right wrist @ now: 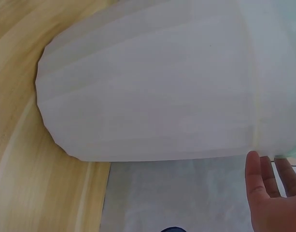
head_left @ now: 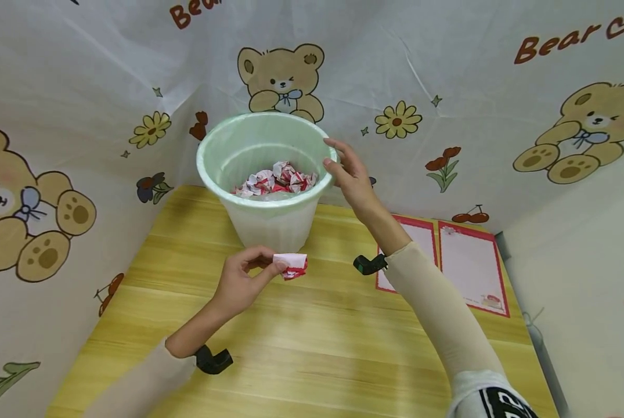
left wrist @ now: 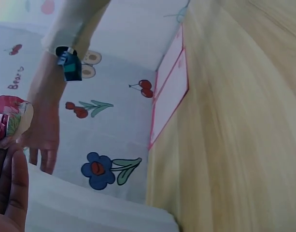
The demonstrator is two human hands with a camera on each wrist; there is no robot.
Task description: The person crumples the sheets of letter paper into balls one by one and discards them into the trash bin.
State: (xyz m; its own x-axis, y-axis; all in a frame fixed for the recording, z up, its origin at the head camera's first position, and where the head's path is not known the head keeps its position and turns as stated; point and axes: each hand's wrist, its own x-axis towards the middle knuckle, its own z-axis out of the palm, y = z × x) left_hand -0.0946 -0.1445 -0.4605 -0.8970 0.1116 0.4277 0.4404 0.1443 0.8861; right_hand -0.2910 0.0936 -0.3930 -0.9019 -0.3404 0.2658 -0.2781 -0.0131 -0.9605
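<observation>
- Folded paper (head_left: 291, 266), red and white, 1 piece: being held outside the bucket, on the person's side of it, its longer side running roughly left to right.
- Left hand (head_left: 244, 281): pinching the paper between thumb and fingers; lying nearer to it than the other hand.
- Right hand (head_left: 352, 177): staying apart from the left and resting at the right side of the rim (head_left: 270, 204), fingers lying nearly straight against it, not wrapping round.
- Bucket (head_left: 272, 227), pale green, 1: standing upright on the tabletop (head_left: 301, 354), its mouth opening beyond the paper and a little to its left.
- Crumpled papers (head_left: 285, 179), red and white, several: lying inside the bucket, some hiding others.
- Sheets (head_left: 471, 267), red-bordered, 2: lying side by side at the right, the right arm (head_left: 442, 307) covering part of 1.
- Head view: alone showing the bucket's contents.
- Left wrist view: adding a green leaf print (left wrist: 12, 124) on the paper, and showing it hanging above the tabletop.
- Right wrist view: showing the bucket's base resting on the tabletop and straight fingers (right wrist: 255, 179) meeting its outer wall; not showing the paper.
</observation>
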